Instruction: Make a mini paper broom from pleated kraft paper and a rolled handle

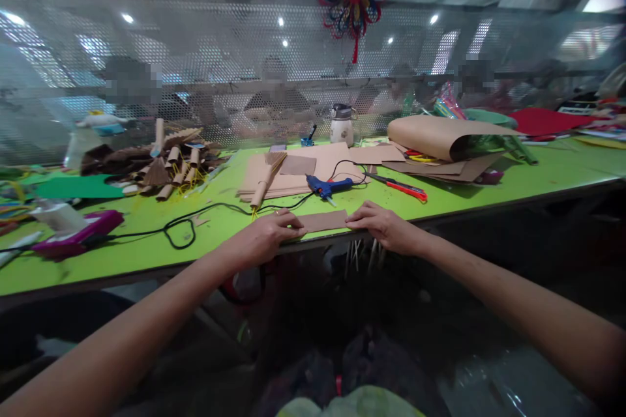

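1. Both hands, left and right, press on a brown paper strip at the near edge of the green surface, filling that middle stretch.
2. Just behind the strip lie a blue glue gun and its black cord, which loops across the left approach.
3. A stack of brown sheets with a rolled paper broom blocks the centre further back.
4. A red cutter lies right of the gun.
5. Bare green surface opens to the right of the right hand.
6. A perforated screen closes the far side.
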Demonstrator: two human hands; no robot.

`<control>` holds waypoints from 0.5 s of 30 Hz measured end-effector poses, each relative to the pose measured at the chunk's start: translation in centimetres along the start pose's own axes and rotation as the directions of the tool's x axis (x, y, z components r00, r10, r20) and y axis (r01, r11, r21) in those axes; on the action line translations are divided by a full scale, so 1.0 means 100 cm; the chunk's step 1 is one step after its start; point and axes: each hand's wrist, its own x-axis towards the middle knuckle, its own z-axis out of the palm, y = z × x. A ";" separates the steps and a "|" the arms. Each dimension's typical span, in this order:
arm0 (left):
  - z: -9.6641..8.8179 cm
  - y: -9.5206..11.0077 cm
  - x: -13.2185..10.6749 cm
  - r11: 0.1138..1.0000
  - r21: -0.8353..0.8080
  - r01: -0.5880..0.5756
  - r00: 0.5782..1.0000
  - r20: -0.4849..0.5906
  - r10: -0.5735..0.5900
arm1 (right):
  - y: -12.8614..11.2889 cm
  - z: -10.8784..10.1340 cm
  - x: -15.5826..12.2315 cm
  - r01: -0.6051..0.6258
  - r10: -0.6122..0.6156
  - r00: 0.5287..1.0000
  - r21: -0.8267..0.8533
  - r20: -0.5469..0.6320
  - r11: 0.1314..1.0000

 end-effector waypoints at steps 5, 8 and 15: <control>0.000 0.002 -0.005 1.000 -0.012 0.017 1.000 -0.005 -0.018 | -0.004 0.004 -0.003 -0.004 0.004 1.000 -0.029 -0.007 1.000; 0.000 0.002 -0.007 0.999 -0.034 0.033 0.999 0.000 -0.033 | -0.006 0.006 -0.006 -0.013 0.014 1.000 -0.049 0.000 0.999; 0.002 0.006 -0.009 0.995 -0.046 0.088 0.996 -0.006 -0.088 | -0.010 0.002 0.000 -0.097 0.103 0.994 -0.128 0.044 0.987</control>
